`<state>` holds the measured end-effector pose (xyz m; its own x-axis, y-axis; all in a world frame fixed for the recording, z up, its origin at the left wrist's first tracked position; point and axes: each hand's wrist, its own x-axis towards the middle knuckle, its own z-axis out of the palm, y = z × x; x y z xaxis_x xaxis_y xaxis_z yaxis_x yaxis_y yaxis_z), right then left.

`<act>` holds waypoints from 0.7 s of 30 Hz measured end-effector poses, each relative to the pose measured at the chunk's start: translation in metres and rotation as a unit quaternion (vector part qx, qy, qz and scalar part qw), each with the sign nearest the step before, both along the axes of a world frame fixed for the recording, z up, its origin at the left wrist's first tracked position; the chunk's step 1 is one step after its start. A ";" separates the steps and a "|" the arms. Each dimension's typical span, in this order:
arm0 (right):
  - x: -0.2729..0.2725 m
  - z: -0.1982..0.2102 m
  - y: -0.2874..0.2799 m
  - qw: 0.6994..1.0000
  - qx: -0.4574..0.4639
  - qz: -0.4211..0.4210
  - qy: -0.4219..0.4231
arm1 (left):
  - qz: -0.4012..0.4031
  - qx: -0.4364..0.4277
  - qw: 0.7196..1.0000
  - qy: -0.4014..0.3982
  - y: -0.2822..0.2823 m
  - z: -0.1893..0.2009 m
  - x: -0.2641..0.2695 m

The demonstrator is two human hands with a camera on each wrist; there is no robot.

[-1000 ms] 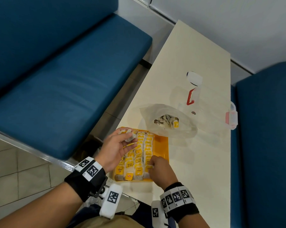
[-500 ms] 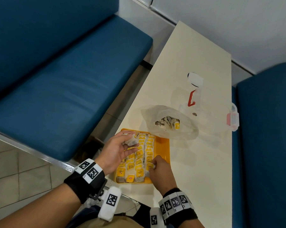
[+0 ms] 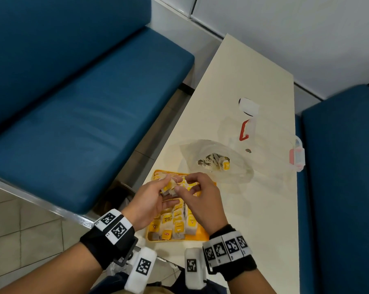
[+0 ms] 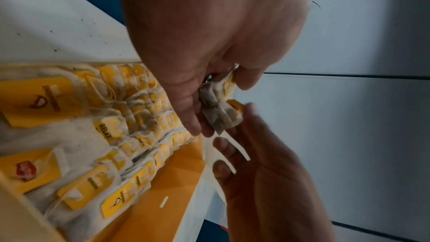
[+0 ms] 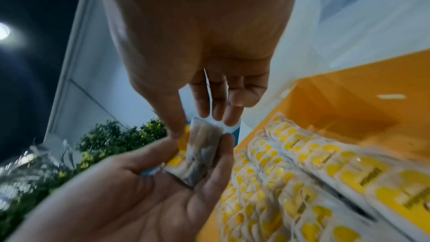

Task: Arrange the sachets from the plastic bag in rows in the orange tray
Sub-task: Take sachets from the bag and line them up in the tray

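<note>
Left hand point(image 3: 151, 197) holds sachets point(image 3: 168, 185) (right hand point(image 3: 197, 195) touching)

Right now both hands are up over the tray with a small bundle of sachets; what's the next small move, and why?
Probably have the right hand pull one tea bag off the bundle of sachets that the left hand grips, then lower it into the bare strip along the orange tray's right side. The filled rows stop short of that wall.

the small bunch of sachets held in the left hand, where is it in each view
Head: upper middle, bunch of sachets between both hands, above the orange tray.
Left wrist: centre right, below the left hand.
Right wrist: lower centre, beneath the right hand.
Shared landmark: the orange tray's rows.
</note>
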<state>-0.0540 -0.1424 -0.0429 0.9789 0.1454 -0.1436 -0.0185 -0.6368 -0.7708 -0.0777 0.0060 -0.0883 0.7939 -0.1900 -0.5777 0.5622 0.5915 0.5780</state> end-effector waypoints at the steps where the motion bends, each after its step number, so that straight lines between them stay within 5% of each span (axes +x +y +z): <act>1: 0.002 -0.003 0.002 1.000 -0.001 0.004 0.009 | -0.005 -0.010 1.000 -0.002 -0.001 0.000 0.000; 5: 0.001 -0.010 0.002 0.999 0.031 0.003 0.033 | -0.006 -0.013 1.000 -0.016 0.001 -0.001 -0.002; 13: -0.003 -0.010 -0.006 0.987 0.125 -0.008 0.099 | 0.006 0.114 0.992 -0.057 0.002 -0.009 -0.002; 21: -0.003 -0.009 -0.010 0.996 0.045 0.048 0.055 | 0.003 0.083 0.996 -0.039 -0.001 0.004 0.001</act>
